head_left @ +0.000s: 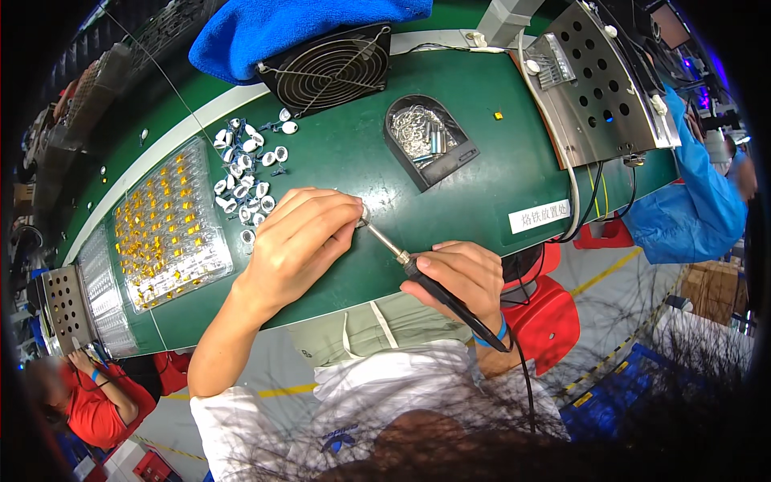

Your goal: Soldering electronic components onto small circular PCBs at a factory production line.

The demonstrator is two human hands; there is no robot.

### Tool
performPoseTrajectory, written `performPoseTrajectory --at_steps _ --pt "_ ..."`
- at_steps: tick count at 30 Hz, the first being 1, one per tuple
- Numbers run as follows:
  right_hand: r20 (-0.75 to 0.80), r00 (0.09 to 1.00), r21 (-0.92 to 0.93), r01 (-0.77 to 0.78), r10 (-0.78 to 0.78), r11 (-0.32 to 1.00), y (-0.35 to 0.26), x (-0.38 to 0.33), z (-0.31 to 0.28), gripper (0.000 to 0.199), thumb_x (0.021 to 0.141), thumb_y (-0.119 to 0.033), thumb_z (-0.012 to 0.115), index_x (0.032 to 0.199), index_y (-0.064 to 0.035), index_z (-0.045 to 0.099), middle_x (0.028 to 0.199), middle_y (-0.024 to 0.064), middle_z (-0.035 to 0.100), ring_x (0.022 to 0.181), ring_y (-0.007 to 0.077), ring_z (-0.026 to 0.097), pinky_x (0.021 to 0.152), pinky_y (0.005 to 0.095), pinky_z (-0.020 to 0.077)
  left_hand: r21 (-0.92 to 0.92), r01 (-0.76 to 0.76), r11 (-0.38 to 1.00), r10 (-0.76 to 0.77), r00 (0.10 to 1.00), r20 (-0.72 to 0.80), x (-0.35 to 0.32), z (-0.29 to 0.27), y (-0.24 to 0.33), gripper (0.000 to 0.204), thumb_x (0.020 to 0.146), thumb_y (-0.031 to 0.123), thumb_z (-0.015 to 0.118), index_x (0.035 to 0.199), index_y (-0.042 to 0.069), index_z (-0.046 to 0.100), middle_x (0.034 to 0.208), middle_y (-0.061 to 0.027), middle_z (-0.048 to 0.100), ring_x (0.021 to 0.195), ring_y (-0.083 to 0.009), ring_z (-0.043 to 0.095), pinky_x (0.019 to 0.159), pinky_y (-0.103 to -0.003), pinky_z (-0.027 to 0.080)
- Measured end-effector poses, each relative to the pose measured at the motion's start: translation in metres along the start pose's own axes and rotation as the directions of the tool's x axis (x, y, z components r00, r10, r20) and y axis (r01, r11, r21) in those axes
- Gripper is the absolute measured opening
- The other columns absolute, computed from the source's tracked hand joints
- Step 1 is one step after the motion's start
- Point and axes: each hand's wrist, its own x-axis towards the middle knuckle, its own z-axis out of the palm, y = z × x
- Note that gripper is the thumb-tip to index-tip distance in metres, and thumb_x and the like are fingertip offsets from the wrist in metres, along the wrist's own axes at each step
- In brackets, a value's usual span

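Note:
My right hand (462, 277) is closed around the black handle of a soldering iron (388, 243), whose metal tip points up and left. At that tip, my left hand (301, 237) pinches a small white part (364, 215) between thumb and fingertips. Its details are mostly hidden by the fingers. Several small white oval parts with short dark wires (249, 161) lie loosely on the green bench just beyond my left hand. Left of them is a clear plastic tray (207, 265) with rows of small parts wrapped in yellow tape (161, 229).
A black fan (329, 72) with a blue towel (289, 32) over it stands at the back. Right of it is a black bin (442, 173) of metal bits. A perforated metal box (598, 92) stands at the right, with a cable along its side. Co-workers sit at both sides.

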Motion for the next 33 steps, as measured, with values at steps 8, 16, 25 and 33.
performPoseTrajectory --at_steps 8,16,25,33 --pt "-0.06 0.998 0.022 -0.003 0.004 1.0 0.0026 -0.0029 0.0014 0.045 0.075 -0.017 0.095 0.11 -0.0044 0.071 0.09 0.007 0.077 0.073 0.0244 0.074 0.07 0.0357 0.0631 0.022 -0.012 1.0 0.012 1.0 -0.001 -0.0004 0.001 -0.0008 0.033 0.074 -0.012 0.083 0.103 0.001 0.072 0.103 -0.0106 0.077 0.095 -0.0284 0.075 0.086 -0.038 0.06" --pt "-0.019 1.0 0.019 0.004 -0.003 1.0 0.0003 -0.0026 -0.0011 0.046 0.074 -0.018 0.095 0.109 -0.0018 0.071 0.088 0.0127 0.076 0.076 0.0274 0.075 0.071 0.0386 0.0643 0.019 -0.01 1.0 0.01 1.0 0.005 0.0004 -0.0007 0.0014 0.033 0.074 -0.013 0.082 0.103 0.001 0.072 0.103 -0.0104 0.077 0.096 -0.0284 0.075 0.087 -0.038 0.06" --pt "-0.025 1.0 0.027 0.001 0.0 1.0 0.0004 -0.0016 -0.0004 0.045 0.075 -0.018 0.095 0.11 -0.0026 0.071 0.089 0.0121 0.076 0.075 0.0265 0.075 0.07 0.0375 0.0637 -0.062 0.078 0.995 -0.077 0.997 0.014 0.0011 -0.0013 0.0018 0.03 0.076 -0.014 0.081 0.102 0.0 0.073 0.103 -0.0116 0.077 0.096 -0.028 0.075 0.086 -0.036 0.061" --pt "0.002 1.0 0.01 -0.012 0.012 1.0 -0.0005 -0.002 -0.0009 0.046 0.074 -0.018 0.095 0.111 -0.0038 0.071 0.089 0.0111 0.077 0.076 0.0258 0.075 0.07 0.0366 0.0631 -0.054 0.051 0.997 -0.051 0.999 0.008 0.0006 -0.0021 0.0016 0.031 0.076 -0.014 0.082 0.102 0.0 0.073 0.103 -0.0118 0.077 0.097 -0.0285 0.075 0.086 -0.036 0.061"
